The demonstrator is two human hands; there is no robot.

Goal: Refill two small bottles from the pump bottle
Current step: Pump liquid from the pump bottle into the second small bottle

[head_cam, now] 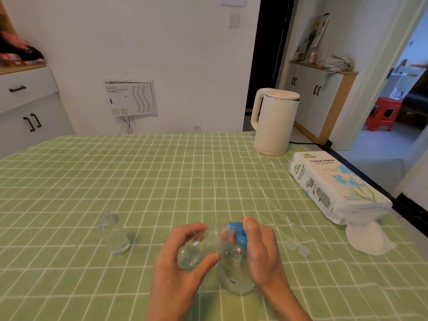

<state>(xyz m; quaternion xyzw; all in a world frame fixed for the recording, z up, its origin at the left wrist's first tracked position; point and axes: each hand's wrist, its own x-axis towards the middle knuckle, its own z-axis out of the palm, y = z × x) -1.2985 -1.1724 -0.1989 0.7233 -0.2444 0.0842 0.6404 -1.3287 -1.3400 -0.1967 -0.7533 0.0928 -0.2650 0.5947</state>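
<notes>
Clear plastic is catching the light near the desk's (162, 172) front edge, left of centre, where the standing small bottle (113, 235) is sitting upright, well apart from both hands; toward the middle of that edge the left hand (178, 269) is wrapping its fingers and thumb round the held small bottle (201, 246), tilting its mouth toward the blue pump head (238, 232); the pump bottle (236, 274) is standing on the desk beneath; the right hand (261, 256) is curling its fingers over that head; two small caps (298, 247) are lying just to its right. Whether the nozzle is reaching inside the mouth I cannot tell; filling well is likely meaning keeping the mouth against the nozzle, pressing slowly and fully, and holding the big bottle's base flat.
</notes>
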